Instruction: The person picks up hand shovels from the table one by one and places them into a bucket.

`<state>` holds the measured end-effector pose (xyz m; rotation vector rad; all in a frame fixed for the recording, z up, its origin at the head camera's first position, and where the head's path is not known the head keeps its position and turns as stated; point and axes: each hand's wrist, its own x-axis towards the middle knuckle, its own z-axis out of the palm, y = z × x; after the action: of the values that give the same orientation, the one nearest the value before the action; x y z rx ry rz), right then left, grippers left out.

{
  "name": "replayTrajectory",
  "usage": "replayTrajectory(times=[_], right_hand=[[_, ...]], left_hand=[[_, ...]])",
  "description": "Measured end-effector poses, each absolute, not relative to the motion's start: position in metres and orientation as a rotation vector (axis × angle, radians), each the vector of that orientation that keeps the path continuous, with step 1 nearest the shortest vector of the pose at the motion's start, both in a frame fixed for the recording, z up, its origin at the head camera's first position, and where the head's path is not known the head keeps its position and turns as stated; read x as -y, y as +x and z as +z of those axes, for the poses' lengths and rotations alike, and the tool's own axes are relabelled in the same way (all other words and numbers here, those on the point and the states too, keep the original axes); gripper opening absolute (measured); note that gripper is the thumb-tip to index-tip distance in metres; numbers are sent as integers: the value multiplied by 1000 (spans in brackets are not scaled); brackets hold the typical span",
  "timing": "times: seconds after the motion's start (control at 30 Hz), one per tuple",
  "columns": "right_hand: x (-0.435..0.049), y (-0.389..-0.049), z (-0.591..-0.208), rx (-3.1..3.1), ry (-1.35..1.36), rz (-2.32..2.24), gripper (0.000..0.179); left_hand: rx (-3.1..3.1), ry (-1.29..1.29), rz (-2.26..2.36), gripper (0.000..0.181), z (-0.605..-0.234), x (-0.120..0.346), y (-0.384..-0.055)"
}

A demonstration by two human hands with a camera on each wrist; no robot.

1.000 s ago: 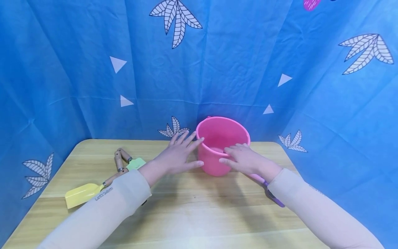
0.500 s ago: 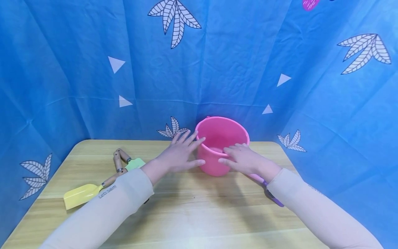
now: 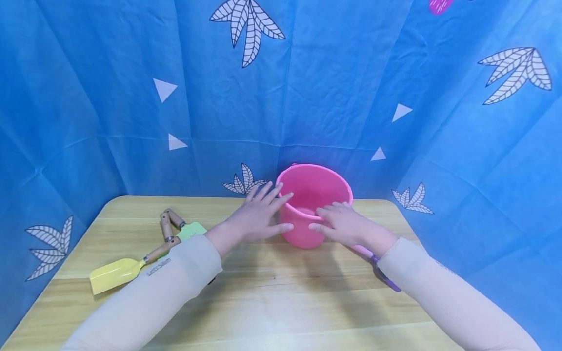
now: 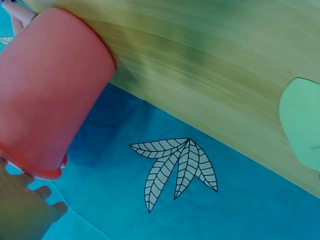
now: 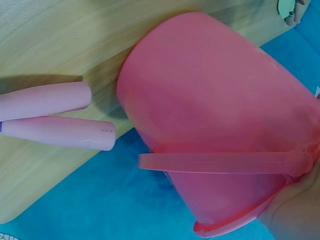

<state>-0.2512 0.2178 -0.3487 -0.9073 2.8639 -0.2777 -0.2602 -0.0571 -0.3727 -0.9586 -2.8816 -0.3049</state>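
Note:
A pink bucket stands upright on the table near its back edge. My left hand is at its left side with fingers spread and mostly straight. In the left wrist view the fingertips of that hand lie close to the rim; whether they touch it I cannot tell. On the bucket's right front, my right hand holds the rim, fingers over the inside and thumb outside. The bucket's pink carrying handle hangs along its outer wall in the right wrist view.
A yellow shovel with a wooden handle lies on the wooden table at the left. Beside it is a green tool head. Pink tool handles lie right of the bucket. A blue patterned cloth hangs behind the table.
My left hand has shifted slightly right, closer to the bucket's rim. The right hand and the bucket look unmoved.

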Motion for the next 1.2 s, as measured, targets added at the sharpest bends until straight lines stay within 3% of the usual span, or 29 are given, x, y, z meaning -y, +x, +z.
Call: replayTrajectory(times=[0.8,1.2], right_hand=[[-221,-253,-349,-2864,-872,-282,75],[-218,-255,-350,-2877,-953,-242,53]], left_hand=[[2814,-1040,-316,74,-372,43,-279],[2777,-1098,-317,70,-375,39,-286]])
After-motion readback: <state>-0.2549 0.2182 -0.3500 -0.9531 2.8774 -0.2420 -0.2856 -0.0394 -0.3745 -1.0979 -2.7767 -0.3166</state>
